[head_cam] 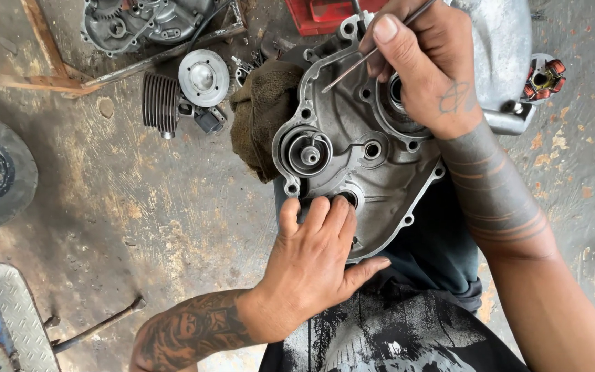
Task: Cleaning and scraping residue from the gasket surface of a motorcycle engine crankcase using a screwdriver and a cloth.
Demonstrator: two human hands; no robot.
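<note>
Your left hand (311, 265) presses flat, fingers spread, on the engine crankcase cover (352, 148); beyond those fingers your right hand (425, 65) pinches a thin metal pick (370, 52).

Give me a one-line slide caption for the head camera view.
Left hand steadies a grey engine case cover on the lap while the right hand holds a thin metal rod over it.

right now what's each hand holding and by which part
The right hand pinches a thin metal rod near its middle, tip on the engine case cover. The left hand grips nothing; it lies flat on the cover's lower edge.
</note>
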